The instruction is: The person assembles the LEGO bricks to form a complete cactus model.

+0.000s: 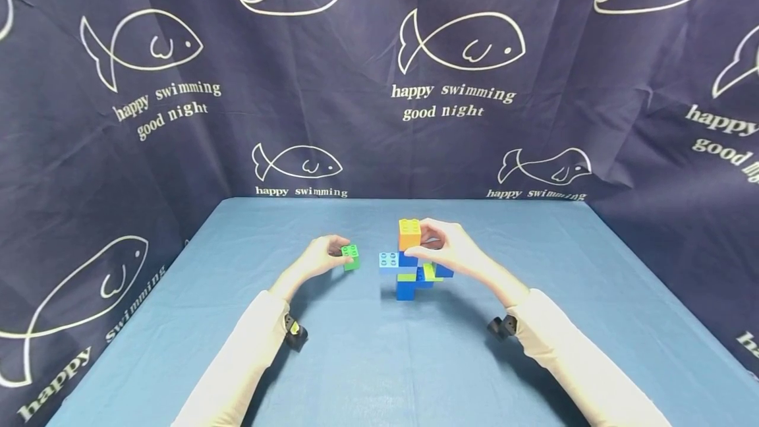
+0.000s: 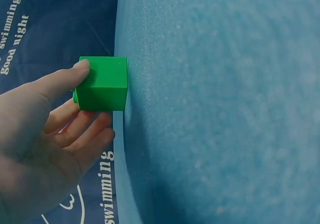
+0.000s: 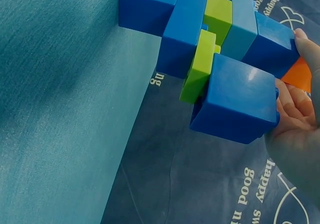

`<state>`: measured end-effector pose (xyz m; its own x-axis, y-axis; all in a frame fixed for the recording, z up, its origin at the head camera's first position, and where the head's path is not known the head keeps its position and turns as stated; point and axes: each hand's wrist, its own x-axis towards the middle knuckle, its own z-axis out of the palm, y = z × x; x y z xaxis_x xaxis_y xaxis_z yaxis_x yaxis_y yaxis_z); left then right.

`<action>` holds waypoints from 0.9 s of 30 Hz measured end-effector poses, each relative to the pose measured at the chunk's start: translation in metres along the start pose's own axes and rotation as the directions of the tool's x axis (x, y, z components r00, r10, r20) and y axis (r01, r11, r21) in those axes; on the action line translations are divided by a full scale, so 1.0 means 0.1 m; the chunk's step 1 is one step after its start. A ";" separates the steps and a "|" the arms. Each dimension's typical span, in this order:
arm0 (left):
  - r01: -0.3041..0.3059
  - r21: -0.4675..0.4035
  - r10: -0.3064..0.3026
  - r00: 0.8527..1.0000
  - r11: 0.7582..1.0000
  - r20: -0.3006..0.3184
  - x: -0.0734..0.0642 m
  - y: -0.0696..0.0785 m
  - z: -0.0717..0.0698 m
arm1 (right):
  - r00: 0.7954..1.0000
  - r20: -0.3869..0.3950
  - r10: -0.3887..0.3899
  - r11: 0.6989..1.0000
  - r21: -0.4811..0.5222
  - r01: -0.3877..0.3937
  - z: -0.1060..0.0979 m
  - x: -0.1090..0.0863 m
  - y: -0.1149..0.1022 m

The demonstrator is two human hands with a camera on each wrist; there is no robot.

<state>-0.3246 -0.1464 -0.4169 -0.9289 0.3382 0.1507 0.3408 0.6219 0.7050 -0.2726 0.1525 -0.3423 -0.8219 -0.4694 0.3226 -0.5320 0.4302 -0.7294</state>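
Observation:
My left hand (image 1: 323, 256) pinches a green building block (image 2: 102, 79) between thumb and fingers, its studs facing up in the head view. To the right, my right hand (image 1: 447, 246) grips the upper part of a stack of building blocks (image 3: 187, 32). An orange block (image 1: 409, 234) tops this stack, above a dark blue block (image 3: 270, 43) that the right thumb touches. Lower down are a light blue block (image 1: 388, 260), lime-green pieces (image 3: 198, 67) and several more dark blue blocks. Whether the lowest blue block (image 1: 406, 290) touches the table cannot be told. A gap separates the green block from the stack.
A blue cloth covers the table (image 1: 367, 368). Behind it and along both sides hangs a dark blue curtain (image 1: 367, 111) with white fish drawings and lettering. Each wrist wears a small black camera, such as the left camera (image 1: 295, 333).

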 end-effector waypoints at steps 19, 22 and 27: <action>-0.021 0.007 0.021 0.999 1.000 0.029 0.01 -0.03 0.02 | 1.000 -0.004 -0.008 1.000 -0.010 0.008 -0.01 0.00 0.00; -0.023 0.016 0.022 0.999 1.000 0.032 0.00 -0.01 0.01 | 1.000 -0.002 -0.008 1.000 -0.007 0.008 0.00 0.00 0.01; -0.042 -0.006 0.042 0.999 0.999 0.029 -0.04 0.06 -0.01 | 1.000 0.004 0.001 1.000 -0.005 -0.001 0.00 0.01 0.01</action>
<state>-0.3188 -0.1446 -0.4129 -0.9091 0.3843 0.1605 0.3788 0.6028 0.7022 -0.2741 0.1526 -0.3423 -0.8218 -0.4717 0.3195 -0.5320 0.4344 -0.7268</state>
